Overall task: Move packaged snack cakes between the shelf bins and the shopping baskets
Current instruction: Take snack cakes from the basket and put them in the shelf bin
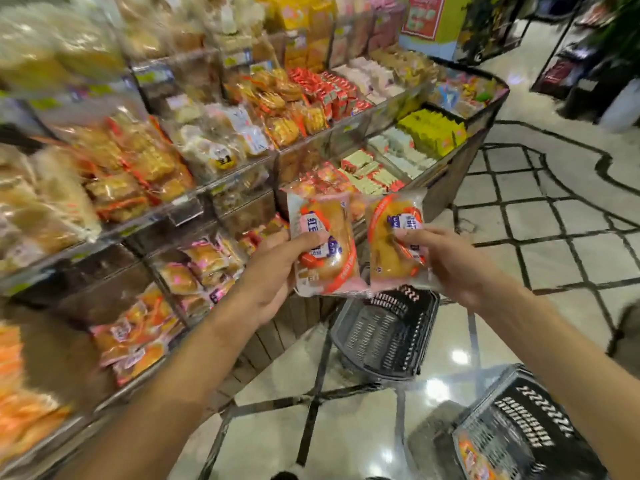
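A person stands at a shop display of tiered shelf bins (194, 209) packed with wrapped snacks, arms stretched forward, one packaged snack cake in each hand. Both cakes are held in the air, in front of the display's lower front edge and above a dark plastic shopping basket (384, 337) sitting on the glossy tiled floor (554, 220).

The left hand (277, 275) grips the left snack cake (323, 244), a golden cake in a clear wrapper with orange and pink printing. The thumb curls across the printed face and the other fingers are hidden behind the pack. The right hand (446, 261) pinches the right snack cake (394, 237), a matching pack, with the fingertips closed on the wrapper's face near its right edge. The two packs sit just beside each other, edges overlapping or touching; which cannot be told.

A second basket (519, 434) stands at the lower right, nearer the person, with what seems to be one similar pack at its near corner. More of these cakes lie in a low bin (204, 268) at the display's front edge.

To do this step well, the likely move is to lower both packs over the basket directly beneath and loosen the fingers only when close to its floor, so the soft cakes are not crushed or dropped past the rim. Squeeze the wrapper lightly, not the cake.
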